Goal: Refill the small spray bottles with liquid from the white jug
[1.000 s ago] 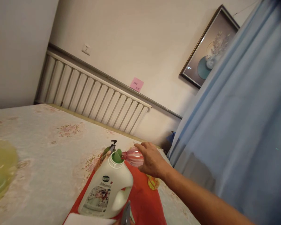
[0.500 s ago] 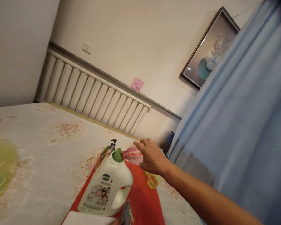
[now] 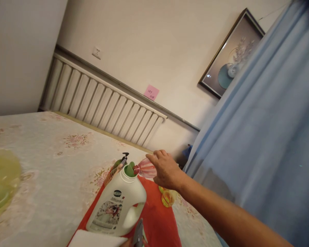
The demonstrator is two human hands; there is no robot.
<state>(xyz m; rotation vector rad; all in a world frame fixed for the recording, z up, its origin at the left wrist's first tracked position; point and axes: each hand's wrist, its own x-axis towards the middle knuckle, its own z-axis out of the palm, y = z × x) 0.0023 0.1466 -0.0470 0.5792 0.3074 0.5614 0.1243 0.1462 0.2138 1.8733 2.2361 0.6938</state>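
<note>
The small pink bottle point(image 3: 146, 168) is held tipped on its side, its neck pointing left and its mouth touching the green funnel point(image 3: 130, 169) seated in the opening of the white jug point(image 3: 118, 206). The right hand point(image 3: 166, 170) is clasped around the base end of the pink bottle, fingers curled over the top. The white jug stands on a red mat point(image 3: 157, 219) at the right edge of the table point(image 3: 54, 171), which carries a floral cloth. Just behind the jug stands a green pump bottle point(image 3: 119, 162). A yellow translucent object point(image 3: 167, 198) lies on the right edge of the red mat, below the right wrist. At the lower edge of the view a grey object point(image 3: 138, 235) and a white cloth point(image 3: 92, 239) are near the jug's base; the left hand cannot be made out. A yellow-green bowl point(image 3: 1, 181) sits at the table's left edge, well apart.
</note>
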